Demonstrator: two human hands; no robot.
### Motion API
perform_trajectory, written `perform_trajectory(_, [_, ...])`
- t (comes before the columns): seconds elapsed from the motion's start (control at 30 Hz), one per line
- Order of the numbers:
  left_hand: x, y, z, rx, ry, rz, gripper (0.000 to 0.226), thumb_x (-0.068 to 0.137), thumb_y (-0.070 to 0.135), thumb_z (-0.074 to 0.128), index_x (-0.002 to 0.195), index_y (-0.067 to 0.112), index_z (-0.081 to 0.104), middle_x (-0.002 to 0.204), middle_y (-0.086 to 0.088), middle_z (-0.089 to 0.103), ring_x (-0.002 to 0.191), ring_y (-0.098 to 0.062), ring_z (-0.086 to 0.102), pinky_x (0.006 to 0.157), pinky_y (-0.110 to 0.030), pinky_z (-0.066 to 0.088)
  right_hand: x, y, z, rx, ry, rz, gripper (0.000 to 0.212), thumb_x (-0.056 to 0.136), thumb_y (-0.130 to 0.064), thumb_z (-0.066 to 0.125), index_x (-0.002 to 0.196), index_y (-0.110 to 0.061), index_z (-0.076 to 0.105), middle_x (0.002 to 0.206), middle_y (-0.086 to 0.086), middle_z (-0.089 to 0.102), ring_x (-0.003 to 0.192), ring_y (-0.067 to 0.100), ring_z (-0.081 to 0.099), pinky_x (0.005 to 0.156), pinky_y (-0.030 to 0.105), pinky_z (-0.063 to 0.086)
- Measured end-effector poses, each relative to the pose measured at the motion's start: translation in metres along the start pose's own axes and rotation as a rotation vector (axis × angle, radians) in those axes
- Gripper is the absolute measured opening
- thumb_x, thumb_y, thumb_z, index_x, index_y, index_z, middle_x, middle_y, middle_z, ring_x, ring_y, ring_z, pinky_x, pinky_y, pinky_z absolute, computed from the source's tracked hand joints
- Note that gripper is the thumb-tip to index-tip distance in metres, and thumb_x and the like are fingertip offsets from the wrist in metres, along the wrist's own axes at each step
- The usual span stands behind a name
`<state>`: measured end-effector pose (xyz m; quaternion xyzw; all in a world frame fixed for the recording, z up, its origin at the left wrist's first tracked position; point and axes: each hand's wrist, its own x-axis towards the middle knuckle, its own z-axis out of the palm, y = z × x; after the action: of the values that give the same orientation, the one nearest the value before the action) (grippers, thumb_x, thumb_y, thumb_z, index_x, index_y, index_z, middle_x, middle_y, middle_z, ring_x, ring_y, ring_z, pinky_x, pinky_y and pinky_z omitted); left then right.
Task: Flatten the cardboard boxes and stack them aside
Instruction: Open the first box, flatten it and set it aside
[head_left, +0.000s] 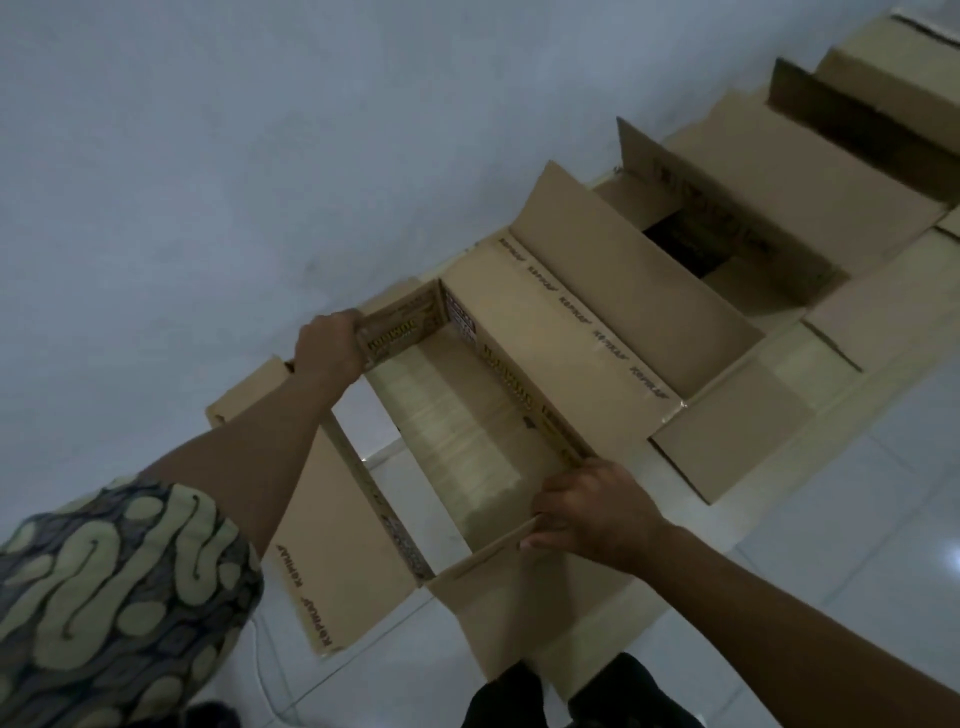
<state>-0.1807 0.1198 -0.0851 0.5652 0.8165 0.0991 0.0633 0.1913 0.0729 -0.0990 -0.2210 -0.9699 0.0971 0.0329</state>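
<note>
An open brown cardboard box (483, 415) stands in front of me with all its flaps spread outward and printed lettering along its inner walls. My left hand (332, 345) grips the far left corner of its rim. At the near right corner my right hand (592, 512) is closed over the rim, fingers inside. Through the box's open bottom I see the floor. Behind it, along the wall, stand a second open box (748, 244) and a third box (878, 104), also with flaps up.
A pale wall (260, 156) fills the left and top of the view. White floor tiles (857, 493) lie to the right. My dark trouser legs (597, 696) show at the bottom edge. A patterned sleeve (119, 587) covers my left upper arm.
</note>
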Motion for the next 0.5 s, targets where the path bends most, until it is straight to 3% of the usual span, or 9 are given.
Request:
perform_trajectory(0.07, [-0.005, -0.001, -0.006, -0.032, -0.022, -0.022, 0.029, 0.087, 0.011, 0.057, 0.113, 0.004, 0.069, 0.105, -0.024, 0.070, 0.096, -0.041, 0.064, 0.079, -0.041, 0.049, -0.002, 0.001, 0.000, 0.003, -0.018, -0.011, 0.044, 0.082, -0.072, 0.057, 0.074, -0.031, 0.070, 0.068, -0.012, 0.063, 0.060, 0.012, 0.061, 0.058, 0.027, 0.043])
perform_trajectory(0.17, [-0.017, -0.008, -0.016, -0.140, -0.085, -0.090, 0.045, 0.094, 0.031, 0.056, 0.133, 0.008, 0.059, 0.131, -0.018, 0.061, 0.119, -0.037, 0.056, 0.097, -0.039, 0.043, -0.009, 0.006, -0.009, 0.114, -0.031, 0.011, 0.057, 0.087, -0.078, 0.046, 0.084, -0.027, 0.072, 0.077, -0.009, 0.065, 0.066, 0.010, 0.059, 0.059, 0.025, 0.044])
perform_trajectory(0.3, [-0.057, -0.020, -0.018, -0.162, -0.097, -0.258, 0.063, 0.096, 0.044, 0.052, 0.149, 0.013, 0.036, 0.152, -0.013, 0.040, 0.139, -0.032, 0.037, 0.111, -0.045, 0.030, -0.009, 0.015, -0.017, 0.173, 0.295, 0.055, 0.037, 0.094, -0.050, 0.059, 0.096, -0.016, 0.072, 0.091, -0.001, 0.068, 0.079, 0.013, 0.060, 0.062, 0.021, 0.041])
perform_trajectory(0.37, [-0.085, -0.023, -0.012, -0.111, -0.035, -0.352, 0.065, 0.094, 0.050, 0.050, 0.149, 0.017, 0.035, 0.153, -0.013, 0.036, 0.141, -0.032, 0.031, 0.112, -0.056, 0.026, 0.000, 0.018, -0.020, 0.130, 0.463, 0.079, 0.022, 0.094, -0.031, 0.062, 0.094, -0.012, 0.073, 0.093, 0.002, 0.069, 0.084, 0.019, 0.061, 0.063, 0.027, 0.050])
perform_trajectory(0.43, [-0.114, -0.022, -0.009, -0.069, 0.006, -0.470, 0.066, 0.092, 0.056, 0.046, 0.144, 0.018, 0.033, 0.154, -0.015, 0.030, 0.143, -0.034, 0.026, 0.109, -0.064, 0.025, 0.013, 0.024, -0.022, 0.134, 0.507, 0.179, 0.020, 0.093, -0.023, 0.063, 0.102, -0.008, 0.072, 0.105, 0.007, 0.070, 0.096, 0.026, 0.063, 0.078, 0.040, 0.055])
perform_trajectory(0.5, [-0.141, -0.021, -0.008, -0.094, 0.003, -0.638, 0.074, 0.090, 0.062, 0.043, 0.148, 0.019, 0.025, 0.157, -0.014, 0.024, 0.144, -0.034, 0.023, 0.111, -0.064, 0.021, 0.024, 0.035, -0.025, 0.137, 0.417, 0.407, 0.037, 0.092, -0.028, 0.059, 0.120, -0.005, 0.066, 0.128, 0.014, 0.063, 0.117, 0.034, 0.057, 0.097, 0.048, 0.048])
